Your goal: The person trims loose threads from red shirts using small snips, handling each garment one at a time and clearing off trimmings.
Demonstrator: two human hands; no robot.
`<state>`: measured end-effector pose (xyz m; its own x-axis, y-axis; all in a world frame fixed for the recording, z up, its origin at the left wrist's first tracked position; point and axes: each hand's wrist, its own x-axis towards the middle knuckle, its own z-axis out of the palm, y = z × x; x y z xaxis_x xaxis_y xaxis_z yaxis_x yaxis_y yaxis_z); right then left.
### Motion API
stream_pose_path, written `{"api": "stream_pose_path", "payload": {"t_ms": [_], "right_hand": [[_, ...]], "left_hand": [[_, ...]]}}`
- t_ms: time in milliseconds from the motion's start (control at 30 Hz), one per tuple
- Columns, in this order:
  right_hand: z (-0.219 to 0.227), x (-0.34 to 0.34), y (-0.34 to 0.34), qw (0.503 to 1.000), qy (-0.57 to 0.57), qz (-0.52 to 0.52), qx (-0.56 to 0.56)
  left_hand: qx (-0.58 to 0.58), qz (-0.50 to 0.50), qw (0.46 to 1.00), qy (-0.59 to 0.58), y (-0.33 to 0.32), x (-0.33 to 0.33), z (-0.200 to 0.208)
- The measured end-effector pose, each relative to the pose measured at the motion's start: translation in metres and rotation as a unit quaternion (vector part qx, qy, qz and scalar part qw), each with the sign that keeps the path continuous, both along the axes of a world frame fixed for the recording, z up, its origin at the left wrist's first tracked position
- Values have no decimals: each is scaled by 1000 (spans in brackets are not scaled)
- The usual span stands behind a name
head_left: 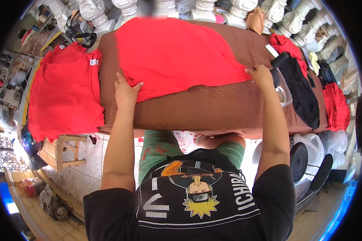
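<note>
While both hands press red cloth point(173, 52), stacked red shirts point(64, 92) left, black garment point(299, 90) right.

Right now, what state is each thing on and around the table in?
Red cloth: spread flat on the brown table cover, near edge uneven.
Left hand: open, palm pressed on the cloth's near left corner.
Right hand: on the cloth's near right corner; grip unclear.
Red garment pile: stacked flat to the left.
Black garment: draped over the right end.
Red folded pieces: piled at far right.
</note>
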<state>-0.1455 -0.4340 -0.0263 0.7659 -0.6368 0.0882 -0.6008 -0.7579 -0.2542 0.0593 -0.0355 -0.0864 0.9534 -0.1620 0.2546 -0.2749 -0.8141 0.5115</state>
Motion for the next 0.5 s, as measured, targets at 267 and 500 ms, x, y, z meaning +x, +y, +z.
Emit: {"api": "stream_pose_path", "payload": {"t_ms": [267, 500], "right_hand": [[-28, -13, -5, 831, -232, -29, 505], [116, -139, 20, 600, -518, 178, 583]], "left_hand": [[-392, -121, 818, 402, 41, 16, 29], [-734, -295, 584, 181, 88, -15, 161]]}}
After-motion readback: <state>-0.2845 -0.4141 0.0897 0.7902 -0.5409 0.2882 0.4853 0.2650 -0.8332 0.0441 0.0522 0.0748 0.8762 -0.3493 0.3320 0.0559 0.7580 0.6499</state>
